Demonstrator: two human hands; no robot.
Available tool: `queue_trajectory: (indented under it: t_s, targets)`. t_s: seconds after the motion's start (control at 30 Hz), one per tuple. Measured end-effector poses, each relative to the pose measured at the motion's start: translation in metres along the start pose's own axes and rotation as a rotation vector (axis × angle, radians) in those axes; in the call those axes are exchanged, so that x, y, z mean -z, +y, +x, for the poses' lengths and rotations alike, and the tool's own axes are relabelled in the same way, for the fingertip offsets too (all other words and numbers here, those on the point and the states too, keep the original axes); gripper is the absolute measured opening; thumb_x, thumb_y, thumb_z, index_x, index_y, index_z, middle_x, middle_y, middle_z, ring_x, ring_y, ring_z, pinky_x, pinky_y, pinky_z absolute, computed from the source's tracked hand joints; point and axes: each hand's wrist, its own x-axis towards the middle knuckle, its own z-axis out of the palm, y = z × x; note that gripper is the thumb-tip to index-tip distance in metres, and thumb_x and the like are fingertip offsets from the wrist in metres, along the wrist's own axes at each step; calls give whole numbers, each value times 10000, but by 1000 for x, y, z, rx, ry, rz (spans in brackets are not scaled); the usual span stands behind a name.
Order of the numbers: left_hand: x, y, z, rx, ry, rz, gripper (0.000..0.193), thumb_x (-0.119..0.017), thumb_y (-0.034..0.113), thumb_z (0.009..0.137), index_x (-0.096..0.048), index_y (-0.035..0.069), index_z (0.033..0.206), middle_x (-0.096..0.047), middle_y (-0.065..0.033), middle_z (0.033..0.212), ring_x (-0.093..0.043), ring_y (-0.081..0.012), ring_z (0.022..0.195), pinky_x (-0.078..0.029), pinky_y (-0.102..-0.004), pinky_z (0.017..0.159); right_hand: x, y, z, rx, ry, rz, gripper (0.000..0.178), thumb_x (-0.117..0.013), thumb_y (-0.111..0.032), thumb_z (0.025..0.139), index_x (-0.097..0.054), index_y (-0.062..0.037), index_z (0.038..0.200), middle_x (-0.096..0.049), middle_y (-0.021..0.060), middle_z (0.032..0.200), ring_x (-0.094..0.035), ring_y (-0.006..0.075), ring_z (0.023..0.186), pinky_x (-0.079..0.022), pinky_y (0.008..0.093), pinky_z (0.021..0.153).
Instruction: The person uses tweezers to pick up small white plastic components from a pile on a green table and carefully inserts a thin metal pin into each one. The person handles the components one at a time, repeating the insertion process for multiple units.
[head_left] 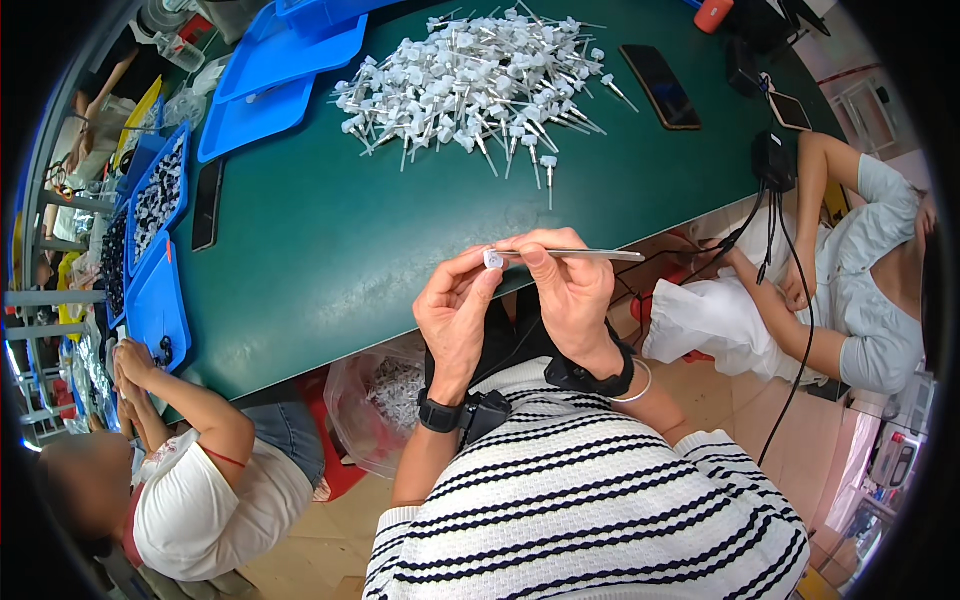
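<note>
Green tabletop (330, 250) below; left hand (455, 315) pinches white cap (493, 259), right hand (572, 290) pinches thin metal rod (590, 255); light, stiff, likely slippery; grip near cap.

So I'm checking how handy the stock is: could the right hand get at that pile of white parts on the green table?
Probably yes: bare green table lies between the right hand and the pile, though it holds a thin metal rod.
</note>
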Motion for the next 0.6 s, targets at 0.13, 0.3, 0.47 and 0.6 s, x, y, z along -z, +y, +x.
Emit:
queue_trajectory:
  t_s: [0.13,0.3,0.47,0.6]
  targets:
    - [0,0,-1,13,1,-14,238,-663,41,895,-622,-41,1114,-668,-123,1085,-648,-153,905,-538,-277,812,0,-1,1,9,-14,-27,133,-625,-94,927,-669,31,916,-705,88,866,-664,141,685,-523,254,603]
    - [0,1,-1,22,-7,-26,238,-668,52,894,-626,-39,1109,-669,-122,1084,-644,-143,893,-536,-269,807,-1,-1,1,10,-1,-2,117,-634,-81,916,-669,30,898,-706,89,863,-671,150,690,-531,258,607]
    - [0,1,-1,26,-7,-40,235,-670,52,893,-628,-39,1106,-669,-120,1079,-646,-145,897,-536,-268,806,-1,-2,0,-2,6,1,117,-638,-77,912,-674,31,885,-707,91,869,-675,152,698,-532,259,611]
    - [-1,3,-1,24,-6,-37,237,-670,50,892,-627,-39,1108,-669,-120,1076,-647,-146,898,-538,-270,803,0,-1,1,16,1,-13,115,-638,-74,911,-681,30,890,-709,91,874,-674,154,698,-532,257,609]
